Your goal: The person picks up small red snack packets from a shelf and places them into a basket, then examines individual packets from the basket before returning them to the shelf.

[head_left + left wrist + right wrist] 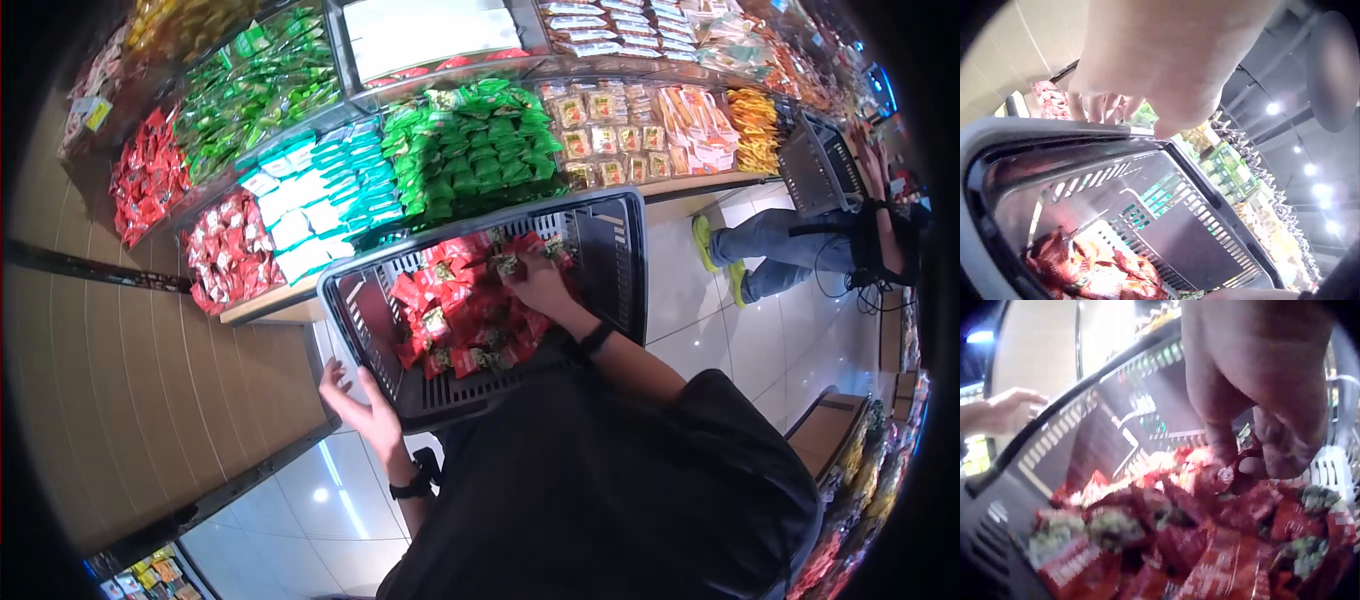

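A dark plastic shopping basket [640,260] with slotted walls holds many small red snack packets [455,300] with green pictures on them. My right hand [545,288] reaches down inside it, at the right part of the pile. In the right wrist view the thumb and fingers of that hand [1260,394] pinch a red packet [1229,477] at the top of the heap. Outside the basket's near left corner, my left hand [368,408] is spread with its fingers apart and nothing in it. The left wrist view has this hand [1147,81] above the rim, its fingertips partly hidden behind it.
Beyond the basket, shelf bins hold green packets [470,140], teal packets [350,170], red-and-white packets [230,250] and boxed snacks [610,130]. A brown panel [150,400] stands at the left. To the right, another person [780,240] with a grey basket [820,170] stands on the tiled floor.
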Tool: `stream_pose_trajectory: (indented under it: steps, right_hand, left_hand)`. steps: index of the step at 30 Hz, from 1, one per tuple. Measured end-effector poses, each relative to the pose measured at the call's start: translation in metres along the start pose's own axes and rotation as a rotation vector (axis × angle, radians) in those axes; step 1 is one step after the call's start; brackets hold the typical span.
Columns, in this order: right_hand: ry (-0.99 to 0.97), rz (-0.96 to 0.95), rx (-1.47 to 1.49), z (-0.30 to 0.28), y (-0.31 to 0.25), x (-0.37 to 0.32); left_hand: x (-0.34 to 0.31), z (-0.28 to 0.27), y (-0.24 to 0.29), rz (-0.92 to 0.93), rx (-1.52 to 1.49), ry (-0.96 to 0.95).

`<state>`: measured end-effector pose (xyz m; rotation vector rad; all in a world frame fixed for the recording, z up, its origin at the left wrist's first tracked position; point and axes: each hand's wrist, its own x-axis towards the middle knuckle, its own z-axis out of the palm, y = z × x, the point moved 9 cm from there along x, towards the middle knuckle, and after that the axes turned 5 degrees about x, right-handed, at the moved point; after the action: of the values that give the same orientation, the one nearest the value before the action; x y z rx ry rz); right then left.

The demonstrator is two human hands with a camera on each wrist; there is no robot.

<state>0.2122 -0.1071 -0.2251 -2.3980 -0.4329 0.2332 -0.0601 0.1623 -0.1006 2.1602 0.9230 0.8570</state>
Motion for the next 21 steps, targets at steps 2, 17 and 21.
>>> stream_pose_trajectory:
  steps: [2,17,21]
  right_hand:
    - [-0.281,0.169,0.794,-0.011,-0.007,-0.018]
    - [-0.359,0.005,0.971,-0.109,-0.08,-0.098]
    - [-0.315,0.037,1.064,-0.101,-0.071,-0.104]
  left_hand:
    - [0.005,-0.017,0.042,0.081,0.036,0.084]
    - [-0.034,0.149,0.153,-0.039,-0.76,-0.806]
    - [-0.035,0.142,0.147,0.036,-0.668,-0.728]
